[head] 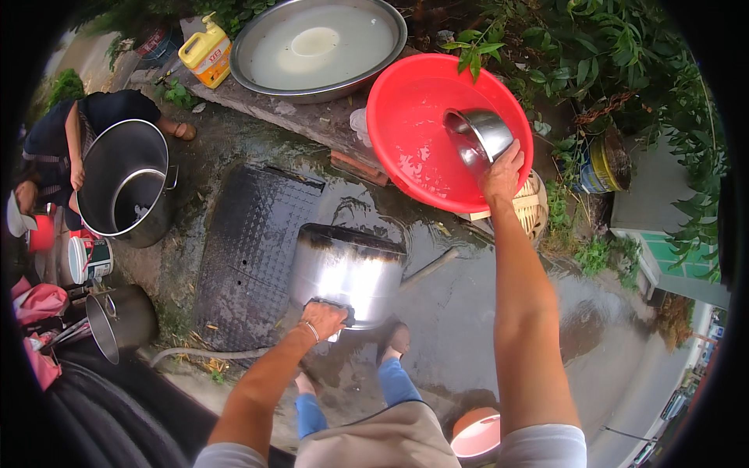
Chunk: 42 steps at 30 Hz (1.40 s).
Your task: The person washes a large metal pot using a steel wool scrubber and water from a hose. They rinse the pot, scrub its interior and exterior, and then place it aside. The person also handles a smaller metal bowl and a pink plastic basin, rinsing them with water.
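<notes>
My left hand [325, 319] grips the black side handle of a metal pot [351, 272], whose rounded, soot-blackened base faces away from me above the wet ground. Reaching up and to the right, my right hand [504, 175] holds a shiny metal bowl [496, 134] by its side. The bowl is tilted on its side within a red plastic basin [404, 140] of water. Behind the basin's left edge, a wide metal basin [257, 82] holds cloudy liquid on a concrete ledge.
At left a person [76, 137] holds a large metal stockpot [123, 175]. Below it are a white-lidded bucket [90, 260] and another pot [131, 322]. A black textured mat [251, 257] lies on the ground. A yellow jug [208, 52] stands on the ledge; a woven basket [532, 205] is beside the red basin.
</notes>
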Each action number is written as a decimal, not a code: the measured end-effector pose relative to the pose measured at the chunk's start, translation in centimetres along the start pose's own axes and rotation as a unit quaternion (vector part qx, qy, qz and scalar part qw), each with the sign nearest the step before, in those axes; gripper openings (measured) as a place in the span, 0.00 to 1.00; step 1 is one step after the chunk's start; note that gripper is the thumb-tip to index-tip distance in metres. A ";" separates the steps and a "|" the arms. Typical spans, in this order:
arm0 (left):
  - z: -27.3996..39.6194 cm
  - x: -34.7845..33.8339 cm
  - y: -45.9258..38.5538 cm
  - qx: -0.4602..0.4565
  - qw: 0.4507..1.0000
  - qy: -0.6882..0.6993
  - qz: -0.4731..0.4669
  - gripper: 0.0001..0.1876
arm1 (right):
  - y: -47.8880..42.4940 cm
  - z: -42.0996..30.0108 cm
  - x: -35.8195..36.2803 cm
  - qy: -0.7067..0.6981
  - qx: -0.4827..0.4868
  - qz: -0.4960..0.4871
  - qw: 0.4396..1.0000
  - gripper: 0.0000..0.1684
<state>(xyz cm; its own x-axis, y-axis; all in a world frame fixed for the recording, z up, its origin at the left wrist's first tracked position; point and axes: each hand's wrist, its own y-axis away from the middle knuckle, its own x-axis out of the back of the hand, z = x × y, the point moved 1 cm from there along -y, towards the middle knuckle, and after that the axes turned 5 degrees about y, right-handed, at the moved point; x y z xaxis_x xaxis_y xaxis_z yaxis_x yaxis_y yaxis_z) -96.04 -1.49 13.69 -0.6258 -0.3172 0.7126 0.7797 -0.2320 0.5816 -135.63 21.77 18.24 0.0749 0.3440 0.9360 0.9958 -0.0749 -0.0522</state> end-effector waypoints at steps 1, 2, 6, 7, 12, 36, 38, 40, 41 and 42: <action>0.2 0.2 -0.2 -0.011 1.000 0.002 0.015 0.12 | 0.4 -0.6 -0.5 -0.042 -0.049 -0.017 0.998 0.44; 0.5 0.3 -0.4 -0.022 0.999 0.003 0.030 0.12 | -0.3 0.2 -2.7 -0.069 -0.112 -0.023 0.991 0.40; 0.2 -0.4 -0.6 -0.053 0.992 0.009 0.114 0.12 | -2.1 0.8 -3.2 -0.488 -0.326 -0.297 0.753 0.31; 0.1 -0.4 -0.7 -0.059 0.989 0.015 0.137 0.12 | -2.3 0.8 -3.0 -0.531 -0.332 -0.292 0.723 0.30; 0.3 0.9 -1.9 -0.081 0.983 -0.019 0.165 0.10 | 0.0 1.1 1.2 -0.675 -0.338 -0.280 0.594 0.27; 3.6 1.8 -2.5 -0.047 0.995 0.068 0.051 0.12 | 32.5 2.2 10.0 -0.442 -0.306 -0.232 0.811 0.28; 3.3 0.4 -2.3 -0.120 0.982 0.002 0.143 0.11 | 32.9 3.1 9.8 -0.435 -0.314 -0.237 0.810 0.29; 4.4 -0.8 -2.3 -0.134 0.982 -0.079 0.109 0.08 | 33.7 4.9 9.7 -0.446 -0.330 -0.235 0.798 0.29; 4.8 -1.3 -2.1 -0.142 0.977 -0.088 0.130 0.08 | 34.5 6.3 9.7 -0.459 -0.340 -0.233 0.787 0.29; 5.0 -1.7 -1.7 -0.147 0.973 -0.100 0.150 0.08 | 35.2 7.0 9.9 -0.474 -0.350 -0.232 0.774 0.30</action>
<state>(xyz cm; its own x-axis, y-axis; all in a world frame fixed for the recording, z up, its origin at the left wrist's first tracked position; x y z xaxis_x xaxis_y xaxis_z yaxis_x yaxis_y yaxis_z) -96.41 4.03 13.45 -0.3379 -0.2335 0.9118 0.8813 -0.4186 0.2193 -99.50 29.12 23.18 0.0516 0.9932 0.1046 0.6799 -0.1117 0.7248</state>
